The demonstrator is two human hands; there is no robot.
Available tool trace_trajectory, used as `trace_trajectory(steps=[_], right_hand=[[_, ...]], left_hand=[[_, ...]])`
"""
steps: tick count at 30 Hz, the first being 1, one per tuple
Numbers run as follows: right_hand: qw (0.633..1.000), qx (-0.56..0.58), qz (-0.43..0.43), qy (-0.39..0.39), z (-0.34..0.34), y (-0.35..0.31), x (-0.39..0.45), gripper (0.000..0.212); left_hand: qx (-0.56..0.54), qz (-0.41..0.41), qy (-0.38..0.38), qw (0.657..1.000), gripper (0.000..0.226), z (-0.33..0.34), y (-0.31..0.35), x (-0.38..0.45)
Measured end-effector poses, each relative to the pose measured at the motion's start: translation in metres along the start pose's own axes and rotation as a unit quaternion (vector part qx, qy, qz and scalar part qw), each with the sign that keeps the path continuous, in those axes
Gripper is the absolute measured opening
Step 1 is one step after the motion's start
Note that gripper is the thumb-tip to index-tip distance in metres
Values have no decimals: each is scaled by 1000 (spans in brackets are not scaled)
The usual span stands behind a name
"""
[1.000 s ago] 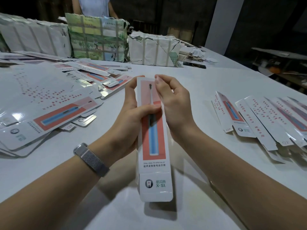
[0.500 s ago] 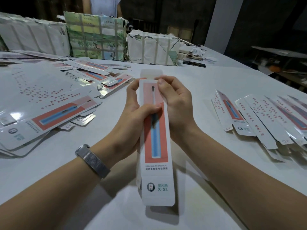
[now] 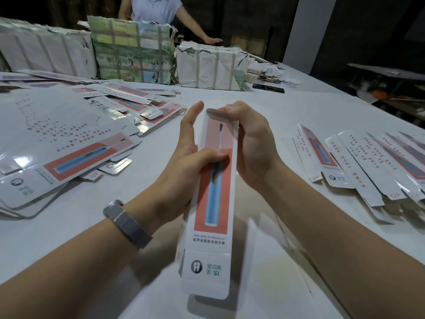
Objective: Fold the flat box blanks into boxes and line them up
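Above the white desk (image 3: 264, 125), the left hand (image 3: 184, 171) is gripping a long, glossy cardboard box (image 3: 212, 199) with thumb curled across its printed front, other fingers (image 3: 192, 116) straight, while the right hand (image 3: 253, 146) is curling over its far end flap, between flat blanks (image 3: 69, 157) and folded boxes (image 3: 358, 162).

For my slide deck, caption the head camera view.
Left hand and right hand fold a toothbrush box above the table.

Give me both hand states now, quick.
Left hand: holds the toothbrush box, thumb across its front.
Right hand: fingers curled over the box's far end, pressing the top flap.
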State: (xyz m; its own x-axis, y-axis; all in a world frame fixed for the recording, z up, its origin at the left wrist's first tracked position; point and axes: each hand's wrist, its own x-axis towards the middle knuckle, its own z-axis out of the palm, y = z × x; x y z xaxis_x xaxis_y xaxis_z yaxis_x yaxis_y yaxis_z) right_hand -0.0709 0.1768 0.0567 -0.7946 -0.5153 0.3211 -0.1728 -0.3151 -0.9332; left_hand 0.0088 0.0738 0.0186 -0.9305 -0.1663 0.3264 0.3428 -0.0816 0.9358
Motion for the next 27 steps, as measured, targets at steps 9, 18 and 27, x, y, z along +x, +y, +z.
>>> trace_trajectory(steps=[9,18,27], right_hand=[[999,-9,27,-19,-1,2,6,27],[999,-52,-4,-5,-9,-3,8,35],[988,-138,-55,-40,-20,-9,11,28]], left_hand=[[42,8,1,999,73,-4,-1,2],[87,5,-27,996,80,-8,-1,-1],[37,-6,-38,999,81,-11,2,1]])
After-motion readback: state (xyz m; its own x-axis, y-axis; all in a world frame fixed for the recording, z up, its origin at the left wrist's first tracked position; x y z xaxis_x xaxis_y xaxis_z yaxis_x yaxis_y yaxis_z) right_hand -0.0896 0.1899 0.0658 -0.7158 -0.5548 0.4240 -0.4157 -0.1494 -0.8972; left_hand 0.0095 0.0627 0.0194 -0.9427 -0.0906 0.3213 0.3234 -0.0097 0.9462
